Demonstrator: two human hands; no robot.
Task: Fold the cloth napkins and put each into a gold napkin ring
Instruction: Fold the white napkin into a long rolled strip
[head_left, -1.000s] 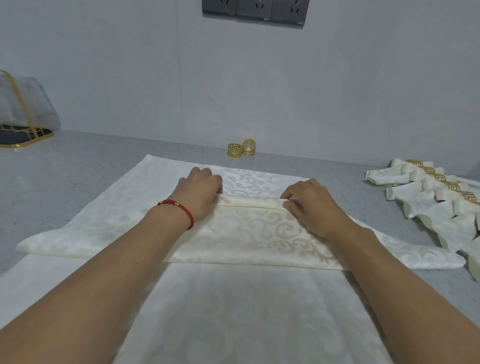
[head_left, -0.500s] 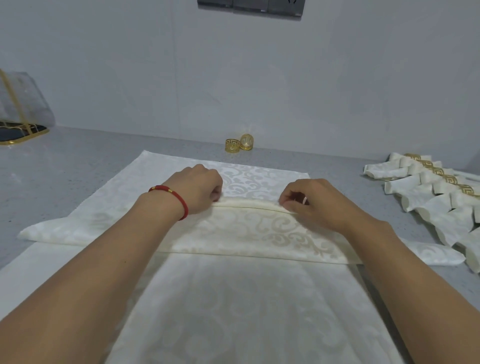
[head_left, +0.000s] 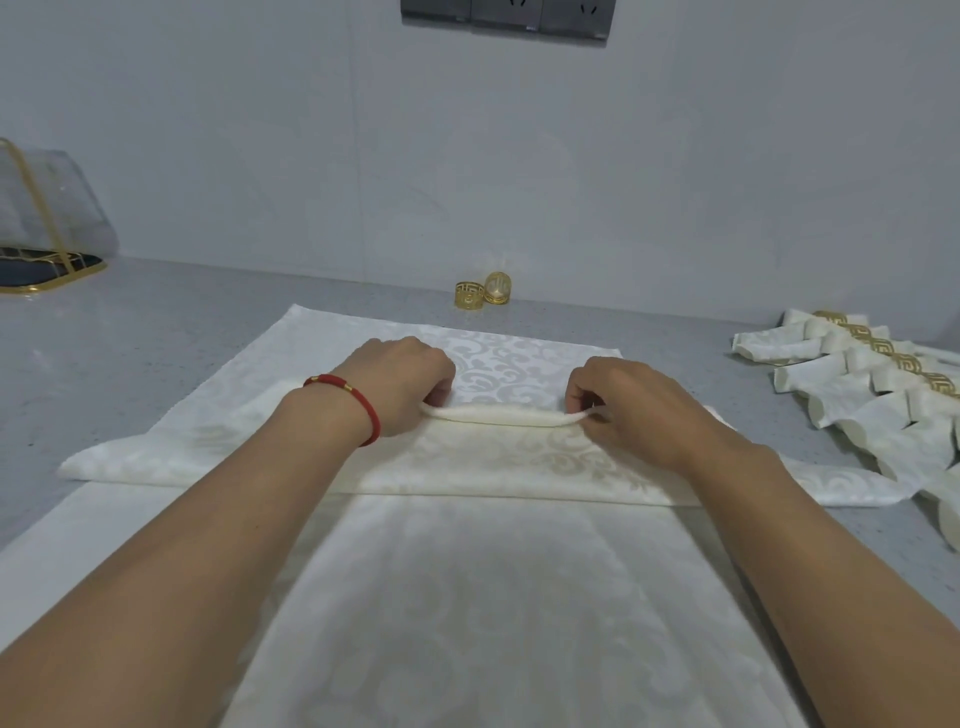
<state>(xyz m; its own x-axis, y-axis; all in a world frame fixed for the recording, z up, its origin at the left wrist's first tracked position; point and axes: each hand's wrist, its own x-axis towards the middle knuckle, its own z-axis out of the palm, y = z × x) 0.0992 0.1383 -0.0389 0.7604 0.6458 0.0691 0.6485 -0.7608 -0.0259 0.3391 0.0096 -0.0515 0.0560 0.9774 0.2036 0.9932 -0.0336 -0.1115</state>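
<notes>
While my left hand (head_left: 402, 382) and right hand (head_left: 631, 408) each pinch an end of the napkin (head_left: 493, 452) roll, two rings (head_left: 483, 292) stand beyond on the tabletop (head_left: 156, 332).

On the desk (head_left: 156, 338) a napkin (head_left: 493, 457) lies crosswise over another spread cloth (head_left: 467, 623). Both hands, left (head_left: 405, 382) and right (head_left: 628, 405), rest on its far fold. Behind it, near the wall, two napkin rings (head_left: 483, 293) stand side by side. Finished ringed napkins (head_left: 883, 384) lie in a row at the right; a stand (head_left: 47, 260) sits far left.
</notes>
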